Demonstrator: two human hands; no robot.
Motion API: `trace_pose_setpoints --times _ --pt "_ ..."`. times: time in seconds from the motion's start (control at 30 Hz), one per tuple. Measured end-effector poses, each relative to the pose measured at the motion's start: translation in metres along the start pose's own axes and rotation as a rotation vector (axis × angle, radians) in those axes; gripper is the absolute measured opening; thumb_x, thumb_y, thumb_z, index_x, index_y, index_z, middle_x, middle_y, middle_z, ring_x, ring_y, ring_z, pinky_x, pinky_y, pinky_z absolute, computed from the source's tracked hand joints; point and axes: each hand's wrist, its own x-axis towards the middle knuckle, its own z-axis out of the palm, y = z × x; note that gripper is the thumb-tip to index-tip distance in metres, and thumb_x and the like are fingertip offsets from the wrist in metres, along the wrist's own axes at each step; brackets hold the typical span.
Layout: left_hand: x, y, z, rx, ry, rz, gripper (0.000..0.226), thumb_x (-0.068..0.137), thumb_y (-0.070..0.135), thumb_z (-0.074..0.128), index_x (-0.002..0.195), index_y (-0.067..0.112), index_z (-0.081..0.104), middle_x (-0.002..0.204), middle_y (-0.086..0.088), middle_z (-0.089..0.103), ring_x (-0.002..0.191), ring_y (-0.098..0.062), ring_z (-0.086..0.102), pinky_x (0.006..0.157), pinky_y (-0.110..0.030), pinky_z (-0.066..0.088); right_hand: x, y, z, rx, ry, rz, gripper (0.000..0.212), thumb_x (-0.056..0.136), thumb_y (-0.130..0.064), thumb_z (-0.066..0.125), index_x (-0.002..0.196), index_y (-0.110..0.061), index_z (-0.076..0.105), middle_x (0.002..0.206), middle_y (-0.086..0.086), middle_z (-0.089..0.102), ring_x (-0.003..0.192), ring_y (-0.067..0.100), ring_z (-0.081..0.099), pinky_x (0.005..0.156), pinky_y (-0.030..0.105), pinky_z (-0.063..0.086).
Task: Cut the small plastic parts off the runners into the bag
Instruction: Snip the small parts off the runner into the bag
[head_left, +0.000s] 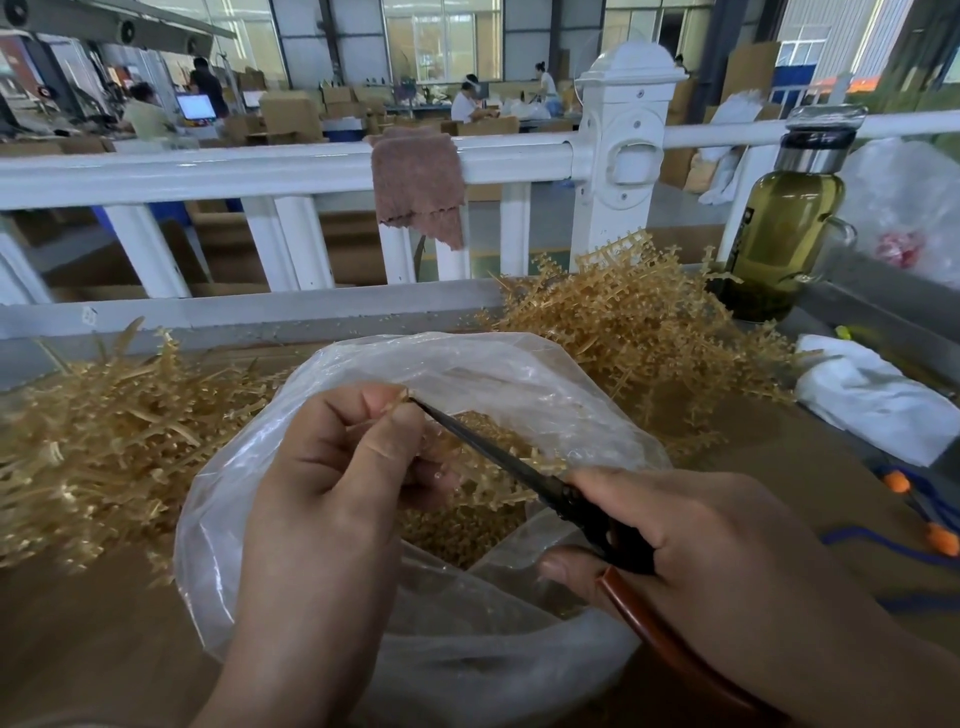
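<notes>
My left hand (332, 467) pinches a thin tan plastic runner (400, 397) between thumb and forefinger above the open clear plastic bag (498, 374). My right hand (691, 540) grips black scissors (514, 462) with a brown handle loop; the blade tip meets the runner at my left fingertips. Small tan cut parts (467, 535) lie heaped inside the bag. A pile of tan runners (93, 447) lies to the left of the bag, and a second pile (639, 317) sits behind it on the right.
A white railing (260, 171) with a brown cloth (418, 182) draped over it runs across the far edge. A glass bottle of greenish liquid (779, 228) stands at the right, with white bags (872, 395) and orange-tipped items (924, 519) near it. People work far behind.
</notes>
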Motion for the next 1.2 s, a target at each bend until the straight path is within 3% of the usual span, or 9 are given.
trace_pose_setpoints --times 0.17,0.37,0.53,0.7,0.87,1.1,1.2 --pt "0.0004 0.0009 0.0005 -0.001 0.000 0.045 0.016 0.088 0.030 0.058 0.075 0.028 0.067 0.071 -0.003 0.070 0.064 -0.021 0.068 0.058 -0.025 0.055 0.0003 0.0018 0.0020 0.038 0.026 0.005 0.043 0.078 -0.076 0.043 0.087 -0.036 0.055 0.068 -0.020 0.056 0.066 -0.001 0.056 0.059 0.015 0.043" --pt "0.0016 -0.0006 0.0020 -0.089 -0.002 0.007 0.019 0.088 0.028 0.056 0.071 0.029 0.067 0.070 -0.002 0.069 0.061 -0.018 0.066 0.057 -0.025 0.055 0.0001 0.0018 0.0023 0.068 0.009 -0.009 0.054 0.076 -0.082 0.038 0.103 -0.040 0.060 0.078 -0.023 0.062 0.075 -0.003 0.060 0.067 0.017 0.048" --pt "0.0006 0.0000 0.0012 -0.084 -0.024 0.032 0.019 0.090 0.031 0.058 0.073 0.031 0.066 0.070 -0.001 0.068 0.064 -0.017 0.065 0.062 -0.027 0.055 -0.0005 -0.0009 0.0019 0.043 0.055 -0.023 0.046 0.078 -0.078 0.044 0.096 -0.040 0.061 0.071 -0.024 0.058 0.070 -0.004 0.057 0.061 0.012 0.045" --pt "-0.0005 0.0019 -0.0001 -0.053 -0.031 0.068 0.016 0.082 0.047 0.066 0.078 0.031 0.067 0.073 0.000 0.069 0.067 -0.018 0.067 0.065 -0.028 0.056 -0.0007 -0.0016 0.0012 0.027 0.075 -0.046 0.051 0.080 -0.078 0.043 0.101 -0.036 0.063 0.073 -0.023 0.061 0.068 0.001 0.060 0.058 0.019 0.049" --pt "-0.0018 0.0029 -0.0003 -0.035 -0.030 0.082 0.019 0.080 0.048 0.067 0.079 0.029 0.068 0.073 -0.003 0.071 0.067 -0.020 0.069 0.064 -0.027 0.057 -0.0008 -0.0033 -0.0006 -0.002 0.085 -0.040 0.047 0.081 -0.075 0.045 0.099 -0.036 0.062 0.072 -0.025 0.060 0.064 -0.001 0.058 0.048 0.014 0.046" --pt "-0.0038 0.0022 0.0008 -0.007 -0.050 0.103 0.020 0.082 0.047 0.066 0.080 0.027 0.068 0.073 -0.003 0.071 0.069 -0.018 0.069 0.065 -0.029 0.058 -0.0007 -0.0028 -0.0001 0.019 0.077 -0.018 0.046 0.080 -0.076 0.044 0.096 -0.037 0.060 0.070 -0.021 0.059 0.064 0.001 0.058 0.049 0.017 0.045" --pt "-0.0035 0.0018 0.0005 -0.008 -0.049 0.103 0.018 0.082 0.046 0.065 0.081 0.028 0.069 0.073 -0.001 0.071 0.069 -0.017 0.069 0.065 -0.028 0.058 -0.0004 -0.0019 0.0003 0.049 0.061 -0.009 0.050 0.078 -0.078 0.040 0.094 -0.035 0.060 0.070 -0.018 0.059 0.066 0.003 0.058 0.057 0.023 0.047"
